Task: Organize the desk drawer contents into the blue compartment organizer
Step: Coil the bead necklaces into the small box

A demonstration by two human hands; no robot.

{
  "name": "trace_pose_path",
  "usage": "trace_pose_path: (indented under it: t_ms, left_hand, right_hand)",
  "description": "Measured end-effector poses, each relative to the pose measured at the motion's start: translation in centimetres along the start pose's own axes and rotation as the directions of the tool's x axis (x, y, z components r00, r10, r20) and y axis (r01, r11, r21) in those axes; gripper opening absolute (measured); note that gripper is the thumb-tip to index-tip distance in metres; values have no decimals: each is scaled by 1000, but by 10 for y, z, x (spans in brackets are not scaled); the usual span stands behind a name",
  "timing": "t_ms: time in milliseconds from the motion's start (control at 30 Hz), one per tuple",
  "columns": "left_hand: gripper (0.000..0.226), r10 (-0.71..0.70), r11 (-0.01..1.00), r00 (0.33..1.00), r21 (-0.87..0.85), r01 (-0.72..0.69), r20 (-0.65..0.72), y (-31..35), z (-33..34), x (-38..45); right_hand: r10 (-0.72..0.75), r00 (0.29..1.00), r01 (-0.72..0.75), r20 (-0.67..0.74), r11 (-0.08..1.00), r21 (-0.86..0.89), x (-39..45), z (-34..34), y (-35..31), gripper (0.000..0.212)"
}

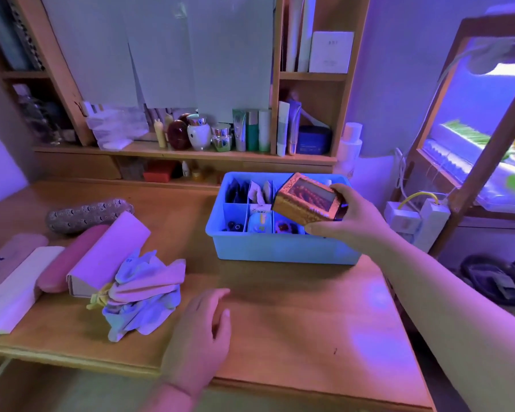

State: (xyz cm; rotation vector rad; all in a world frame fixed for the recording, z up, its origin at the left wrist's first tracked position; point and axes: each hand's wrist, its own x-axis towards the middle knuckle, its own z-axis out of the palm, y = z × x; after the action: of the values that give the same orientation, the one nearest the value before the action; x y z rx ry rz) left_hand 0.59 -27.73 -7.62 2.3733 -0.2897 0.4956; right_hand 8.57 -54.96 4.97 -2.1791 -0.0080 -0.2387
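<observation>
The blue compartment organizer [280, 248] stands on the wooden desk [280, 322], right of centre, with small items in several compartments. My right hand [348, 221] grips a gold patterned box with a window [305, 200], tilted, just above the organizer's right side. My left hand [199, 331] rests flat on the desk near the front edge, fingers relaxed and holding nothing. On the left lie a crumpled cloth pouch with a yellow tie [143, 295], a long cardboard box [107, 254], a pink case [72, 260], a white box [15, 292] and a patterned pouch [87, 215].
An open drawer [57, 391] shows below the desk's front edge. A shelf [191, 153] behind holds bottles, jars and tubes. A power strip with a yellow cable [416, 215] sits right of the organizer. A wooden rack [488, 129] stands at far right.
</observation>
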Motion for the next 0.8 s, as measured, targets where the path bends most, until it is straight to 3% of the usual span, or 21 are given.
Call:
trace_pose_path:
  t_ms: [133,267,367,500,600,700,800]
  left_hand:
    - [28,-10,1000,999,-17,9,-45,-3,5,3]
    - [31,28,999,996,23,-26,-80,-1,6,7]
    - [31,29,999,997,41,-26,-74,-1,5,7]
    - [29,18,999,998,43,-15,-57,2,4,6]
    - [32,-21,999,999,48,23,-25,4,2,5]
    - [33,-50,998,999,45,49,18,8,-1,4]
    - [31,-31,998,998,52,28,61,11,-6,3]
  right_hand:
    - [39,999,-43,-22,972,-229,47,1,28,90]
    - [73,984,-23,162,957,-289,62,7,49,102]
    - [103,971,-47,216,967,-251,63,7,56,108]
    - [123,965,-77,232,978,-196,58,3,55,105]
    - [110,980,-88,165,987,-136,49,6,54,104]
    - [41,999,-31,33,963,-266,35,9,52,92]
    - [-11,998,31,55,929,-369,25,10,45,82]
